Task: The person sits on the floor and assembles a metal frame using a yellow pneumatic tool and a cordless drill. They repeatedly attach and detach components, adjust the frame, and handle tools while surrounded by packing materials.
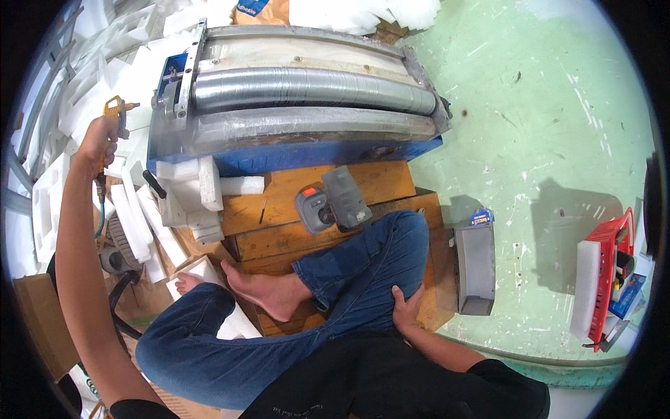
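Observation:
At the far left, my left hand (pixel 98 145) is wrapped round a yellow air blow gun (pixel 112 108), raised with its nozzle toward the right. A thin teal air hose (pixel 102 216) hangs below its handle. Right of the gun stands a roller machine (pixel 307 91) with a long shiny metal roller and a blue base. My right hand (pixel 407 307) lies on my jeans near the bent right knee, its thumb apart from the fingers and nothing seen in it. Before my shin, on wooden boards (pixel 279 209), sits a dark grey block-shaped tool (pixel 347 198) with an orange-marked grey part (pixel 311 211).
White foam pieces (pixel 188 188) stand against the machine's front left corner, with more heaped along the left. A grey metal tray (pixel 476 269) is right of my knee on the pale green floor (pixel 516 140). Farther right stands a red basket (pixel 611 279) holding small items.

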{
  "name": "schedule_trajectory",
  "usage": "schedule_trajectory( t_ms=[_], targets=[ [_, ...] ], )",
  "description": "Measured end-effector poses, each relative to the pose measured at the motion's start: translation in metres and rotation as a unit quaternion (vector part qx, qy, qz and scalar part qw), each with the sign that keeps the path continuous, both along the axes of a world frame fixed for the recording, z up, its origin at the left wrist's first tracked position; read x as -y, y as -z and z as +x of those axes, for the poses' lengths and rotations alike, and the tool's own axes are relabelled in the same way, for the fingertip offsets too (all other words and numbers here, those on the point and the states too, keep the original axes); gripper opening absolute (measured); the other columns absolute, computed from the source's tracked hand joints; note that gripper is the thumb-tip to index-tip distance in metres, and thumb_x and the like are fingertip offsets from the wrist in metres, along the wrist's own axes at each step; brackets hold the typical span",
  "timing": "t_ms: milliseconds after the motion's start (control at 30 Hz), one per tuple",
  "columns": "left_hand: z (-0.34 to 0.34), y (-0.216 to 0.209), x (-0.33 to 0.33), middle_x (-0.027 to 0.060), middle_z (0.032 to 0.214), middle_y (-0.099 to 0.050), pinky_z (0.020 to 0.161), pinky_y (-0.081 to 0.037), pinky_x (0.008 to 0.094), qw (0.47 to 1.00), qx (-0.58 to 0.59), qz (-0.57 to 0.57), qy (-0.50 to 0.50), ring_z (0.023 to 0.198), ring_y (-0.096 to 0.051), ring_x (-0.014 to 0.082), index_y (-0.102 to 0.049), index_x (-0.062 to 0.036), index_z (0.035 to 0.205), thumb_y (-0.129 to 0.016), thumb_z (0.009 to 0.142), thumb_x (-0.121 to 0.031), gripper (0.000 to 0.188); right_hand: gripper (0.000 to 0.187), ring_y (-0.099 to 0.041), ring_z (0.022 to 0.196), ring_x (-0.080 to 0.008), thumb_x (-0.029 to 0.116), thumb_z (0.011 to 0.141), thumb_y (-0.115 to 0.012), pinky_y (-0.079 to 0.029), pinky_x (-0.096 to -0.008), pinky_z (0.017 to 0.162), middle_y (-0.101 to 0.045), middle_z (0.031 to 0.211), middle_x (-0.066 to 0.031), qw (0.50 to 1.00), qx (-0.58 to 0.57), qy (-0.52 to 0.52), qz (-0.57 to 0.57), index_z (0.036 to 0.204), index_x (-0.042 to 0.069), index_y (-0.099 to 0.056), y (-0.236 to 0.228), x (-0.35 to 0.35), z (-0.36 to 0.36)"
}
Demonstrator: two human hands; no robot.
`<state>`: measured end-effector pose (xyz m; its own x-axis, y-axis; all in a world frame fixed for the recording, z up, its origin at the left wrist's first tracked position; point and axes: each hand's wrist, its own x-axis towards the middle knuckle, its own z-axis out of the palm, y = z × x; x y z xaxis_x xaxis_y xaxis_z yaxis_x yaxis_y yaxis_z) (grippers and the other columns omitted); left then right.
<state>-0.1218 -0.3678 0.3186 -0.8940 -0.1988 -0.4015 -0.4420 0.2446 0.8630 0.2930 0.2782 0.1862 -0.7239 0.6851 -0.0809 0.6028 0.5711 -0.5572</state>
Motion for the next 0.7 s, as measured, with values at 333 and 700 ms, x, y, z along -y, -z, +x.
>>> schedule_trajectory(
  t_ms=[333, 700],
  targets=[
    [0.002, 0.002, 0.001, 0.0006, 0.063, -0.043, 0.034, -0.027, 0.0283, 1.000, -0.005, 0.000, -0.022, 0.040, -0.032, 0.0096, -0.054, -0.0021, 0.085, -0.049, 0.073, -0.018, 0.021, 0.105, -0.037, 0.134, -0.0491, 0.054, 0.085, -0.071, -0.027, -0.0516, 0.114, -0.035, 0.144, -0.0364, 1.000, -0.006, -0.006, 0.018, 0.150, -0.012, -0.021, 0.004, -0.005, 0.002],
    [0.027, 0.029, 0.044, -0.0053, 0.069, -0.045, 0.045, -0.029, 0.0241, 0.990, -0.121, 0.018, -0.064, 0.053, -0.038, 0.0066, -0.066, -0.0097, 0.096, -0.058, 0.088, -0.033, 0.025, 0.101, -0.028, 0.146, -0.0449, 0.049, 0.087, -0.071, -0.018, -0.0477, 0.122, -0.030, 0.154, -0.0334, 0.998, -0.007, -0.033, 0.053, 0.151, -0.011, -0.021, 0.013, -0.014, -0.004]
  ],
)
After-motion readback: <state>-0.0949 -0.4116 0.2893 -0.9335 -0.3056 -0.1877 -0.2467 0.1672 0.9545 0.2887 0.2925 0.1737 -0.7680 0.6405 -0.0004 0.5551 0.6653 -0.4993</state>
